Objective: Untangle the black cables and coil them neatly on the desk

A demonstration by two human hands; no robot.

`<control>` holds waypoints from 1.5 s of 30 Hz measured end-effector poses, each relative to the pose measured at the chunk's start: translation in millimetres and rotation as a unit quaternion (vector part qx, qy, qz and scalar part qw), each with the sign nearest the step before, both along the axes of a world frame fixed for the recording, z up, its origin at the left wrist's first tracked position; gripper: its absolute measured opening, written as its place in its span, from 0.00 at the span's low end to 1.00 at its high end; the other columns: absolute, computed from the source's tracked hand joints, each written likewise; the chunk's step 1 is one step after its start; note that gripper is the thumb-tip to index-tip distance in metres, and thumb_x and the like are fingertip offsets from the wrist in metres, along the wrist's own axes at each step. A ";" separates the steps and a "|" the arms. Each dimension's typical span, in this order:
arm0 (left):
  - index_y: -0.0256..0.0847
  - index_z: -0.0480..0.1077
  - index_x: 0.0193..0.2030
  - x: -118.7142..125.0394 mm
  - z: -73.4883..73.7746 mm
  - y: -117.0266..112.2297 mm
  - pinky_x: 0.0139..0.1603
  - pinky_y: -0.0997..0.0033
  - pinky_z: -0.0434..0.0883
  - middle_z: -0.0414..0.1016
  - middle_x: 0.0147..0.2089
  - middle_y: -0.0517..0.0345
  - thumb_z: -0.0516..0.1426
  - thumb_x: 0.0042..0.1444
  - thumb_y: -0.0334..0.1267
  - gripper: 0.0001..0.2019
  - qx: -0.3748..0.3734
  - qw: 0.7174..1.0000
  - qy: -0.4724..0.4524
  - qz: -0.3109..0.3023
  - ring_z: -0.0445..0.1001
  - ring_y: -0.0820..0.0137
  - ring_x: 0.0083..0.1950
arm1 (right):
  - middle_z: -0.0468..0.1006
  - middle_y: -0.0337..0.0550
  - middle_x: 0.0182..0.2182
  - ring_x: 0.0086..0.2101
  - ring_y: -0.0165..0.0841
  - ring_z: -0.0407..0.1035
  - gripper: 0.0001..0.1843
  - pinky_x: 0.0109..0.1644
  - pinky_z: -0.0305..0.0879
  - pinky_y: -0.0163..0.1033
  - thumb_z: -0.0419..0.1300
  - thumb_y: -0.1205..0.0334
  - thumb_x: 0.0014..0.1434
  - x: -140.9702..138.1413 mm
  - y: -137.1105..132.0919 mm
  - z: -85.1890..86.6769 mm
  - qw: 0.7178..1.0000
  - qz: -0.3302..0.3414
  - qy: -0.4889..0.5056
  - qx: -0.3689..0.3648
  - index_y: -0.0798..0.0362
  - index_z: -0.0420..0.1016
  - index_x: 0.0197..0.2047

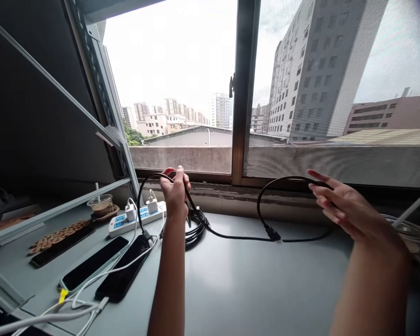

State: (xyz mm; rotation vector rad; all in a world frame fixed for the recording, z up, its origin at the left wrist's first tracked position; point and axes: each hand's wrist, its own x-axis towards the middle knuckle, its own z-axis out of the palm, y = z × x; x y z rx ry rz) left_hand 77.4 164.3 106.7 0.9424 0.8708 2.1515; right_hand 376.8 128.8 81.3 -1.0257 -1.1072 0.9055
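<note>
A black cable [238, 237] runs across the grey desk, with a coiled part [196, 235] lying near the window wall. My left hand [175, 193] is raised in front of the coil, fingers closed around a loop of the cable. A black connector [146, 234] hangs from that loop at the left, over a phone. Further right, my right hand [343, 200] pinches another arc of the cable between thumb and fingers, index finger extended. This arc leads down to a second black connector [273, 233] at the desk's surface.
Left of my arm lie black-screened phones [94, 263] and white charging cables [115, 269]. A white power strip [126, 225] with chargers stands behind them. Drink cups [101, 205] are at both sides. A metal frame [114, 84] slants along the left; the window [243, 93] is ahead.
</note>
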 end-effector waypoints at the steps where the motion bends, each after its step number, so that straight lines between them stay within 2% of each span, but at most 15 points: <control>1: 0.43 0.53 0.37 0.9 -0.5 -0.4 0.11 0.83 0.44 0.61 0.17 0.74 0.57 0.52 0.34 0.13 -0.031 0.999 0.033 -0.030 0.54 0.81 0.14 | 0.59 0.28 0.15 0.11 0.19 0.43 0.24 0.08 0.41 0.25 0.66 0.60 0.42 -4.7 -2.1 5.0 0.998 0.031 0.051 0.017 0.44 0.71 0.46; 4: 0.42 0.55 0.39 2.6 0.1 -5.7 0.10 0.84 0.44 0.62 0.18 0.71 0.57 0.53 0.36 0.12 -0.076 0.985 0.123 -0.097 0.54 0.82 0.14 | 0.66 0.32 0.22 0.16 0.20 0.53 0.18 0.11 0.49 0.23 0.65 0.61 0.43 -19.8 -6.7 15.1 0.987 0.084 0.130 0.033 0.43 0.72 0.41; 8: 0.42 0.59 0.41 3.4 2.7 -15.4 0.09 0.84 0.44 0.61 0.16 0.71 0.57 0.54 0.44 0.13 -0.076 0.953 0.251 -0.149 0.49 0.83 0.11 | 0.77 0.41 0.36 0.21 0.22 0.60 0.26 0.16 0.55 0.27 0.66 0.54 0.45 -39.6 -4.4 13.4 0.992 0.097 -0.083 0.020 0.45 0.72 0.50; 12: 0.40 0.62 0.43 1.6 3.0 -20.8 0.11 0.84 0.46 0.62 0.14 0.70 0.57 0.54 0.47 0.16 -0.093 0.929 0.327 -0.147 0.51 0.83 0.11 | 0.77 0.41 0.27 0.18 0.22 0.55 0.22 0.19 0.53 0.31 0.67 0.51 0.43 -50.0 2.0 7.2 0.978 0.026 -0.198 0.056 0.51 0.78 0.41; 16: 0.37 0.64 0.45 -1.2 2.6 -21.4 0.13 0.83 0.49 0.64 0.14 0.68 0.60 0.51 0.46 0.18 -0.093 0.921 0.350 -0.145 0.57 0.81 0.13 | 0.66 0.35 0.16 0.17 0.22 0.52 0.13 0.19 0.47 0.32 0.69 0.52 0.41 -45.7 3.7 5.6 0.963 -0.026 -0.230 0.142 0.51 0.79 0.29; 19: 0.38 0.64 0.44 -2.2 2.5 -20.2 0.13 0.82 0.50 0.63 0.12 0.69 0.58 0.53 0.47 0.17 -0.073 0.925 0.345 -0.142 0.58 0.80 0.12 | 0.68 0.36 0.17 0.18 0.24 0.55 0.10 0.19 0.49 0.32 0.69 0.54 0.43 -43.2 1.2 7.5 0.948 0.004 -0.251 0.196 0.51 0.77 0.26; 23: 0.38 0.66 0.39 0.7 1.5 -22.3 0.13 0.80 0.51 0.59 0.10 0.70 0.55 0.56 0.51 0.17 -0.021 0.910 0.389 -0.144 0.55 0.80 0.10 | 0.74 0.42 0.28 0.26 0.28 0.65 0.11 0.25 0.58 0.32 0.67 0.54 0.46 -58.9 -2.1 12.1 0.925 0.052 -0.268 0.265 0.52 0.75 0.23; 27: 0.40 0.66 0.31 12.7 2.0 -33.1 0.12 0.78 0.48 0.53 0.10 0.72 0.51 0.58 0.53 0.17 0.029 0.884 0.431 -0.180 0.51 0.81 0.09 | 0.73 0.43 0.41 0.23 0.23 0.61 0.14 0.24 0.57 0.31 0.67 0.55 0.47 -88.0 1.1 12.9 0.887 -0.004 -0.351 0.301 0.50 0.77 0.37; 29: 0.39 0.63 0.25 20.2 2.7 -38.2 0.12 0.78 0.47 0.52 0.12 0.71 0.51 0.58 0.52 0.19 0.049 0.874 0.448 -0.185 0.52 0.82 0.10 | 0.73 0.41 0.41 0.24 0.23 0.61 0.18 0.25 0.57 0.31 0.67 0.56 0.48 -99.8 4.2 11.0 0.869 -0.015 -0.386 0.310 0.48 0.75 0.44; 32: 0.39 0.56 0.18 26.6 2.8 -39.9 0.13 0.78 0.48 0.53 0.13 0.68 0.51 0.58 0.52 0.23 0.069 0.861 0.473 -0.176 0.53 0.82 0.12 | 0.75 0.37 0.34 0.28 0.27 0.65 0.07 0.27 0.55 0.32 0.66 0.57 0.50 -107.5 7.6 7.6 0.841 -0.054 -0.448 0.298 0.48 0.76 0.33; 35: 0.39 0.56 0.15 22.3 0.8 -33.7 0.16 0.78 0.54 0.55 0.12 0.67 0.49 0.59 0.52 0.25 0.053 0.866 0.479 -0.135 0.56 0.81 0.13 | 0.75 0.37 0.26 0.31 0.30 0.66 0.14 0.27 0.52 0.32 0.65 0.52 0.50 -101.0 9.0 5.7 0.824 -0.116 -0.479 0.281 0.51 0.71 0.20; 37: 0.38 0.61 0.17 14.3 -0.6 -27.3 0.19 0.77 0.58 0.56 0.10 0.66 0.50 0.59 0.52 0.24 0.042 0.877 0.473 -0.079 0.56 0.81 0.13 | 0.70 0.37 0.18 0.24 0.27 0.63 0.21 0.25 0.51 0.32 0.63 0.48 0.50 -91.0 9.7 5.1 0.840 -0.116 -0.459 0.265 0.54 0.66 0.16; 39: 0.38 0.67 0.21 5.1 -1.4 -21.1 0.19 0.77 0.57 0.55 0.09 0.68 0.51 0.58 0.51 0.22 0.031 0.890 0.453 -0.046 0.54 0.81 0.12 | 0.65 0.35 0.13 0.17 0.24 0.56 0.24 0.23 0.51 0.32 0.62 0.46 0.51 -80.1 10.3 4.9 0.875 -0.080 -0.410 0.244 0.54 0.63 0.16; 42: 0.36 0.71 0.27 -4.3 -1.9 -14.7 0.17 0.76 0.52 0.52 0.10 0.70 0.53 0.57 0.51 0.19 0.005 0.905 0.421 -0.058 0.50 0.81 0.12 | 0.61 0.32 0.12 0.15 0.23 0.55 0.18 0.20 0.51 0.31 0.63 0.48 0.50 -70.6 10.2 5.9 0.923 -0.043 -0.298 0.238 0.53 0.68 0.23; 45: 0.35 0.73 0.31 -1.9 -2.3 -13.7 0.15 0.76 0.46 0.49 0.12 0.70 0.54 0.55 0.53 0.20 -0.039 0.901 0.417 -0.115 0.47 0.80 0.13 | 0.63 0.32 0.18 0.16 0.22 0.54 0.15 0.18 0.48 0.30 0.65 0.50 0.48 -75.5 7.9 8.9 0.940 -0.042 -0.214 0.263 0.52 0.71 0.33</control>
